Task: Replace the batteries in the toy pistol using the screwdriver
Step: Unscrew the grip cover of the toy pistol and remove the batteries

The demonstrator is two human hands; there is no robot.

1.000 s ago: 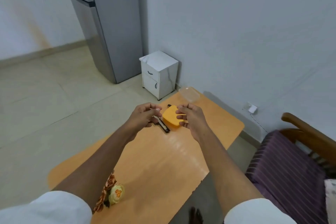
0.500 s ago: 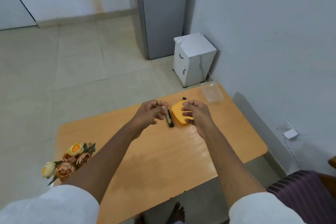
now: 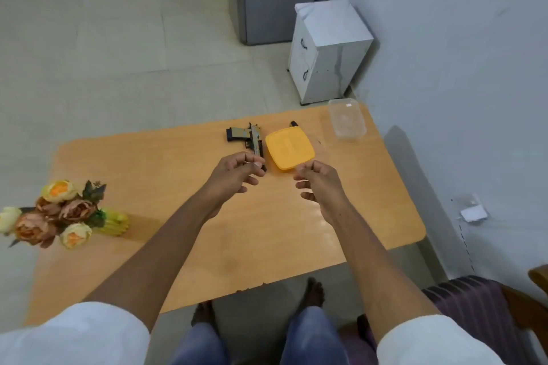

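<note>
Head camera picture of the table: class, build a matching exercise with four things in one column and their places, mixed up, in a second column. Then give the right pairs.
Things:
1. toy pistol
2. yellow lid
3. clear container
4. flower bunch

Places:
A. at the table's left edge
B. at the far right corner of the table
C. lying just left of the yellow lid
D. flat on the table, between the pistol and the clear container

Pairs: 1-C, 2-D, 3-B, 4-A
</note>
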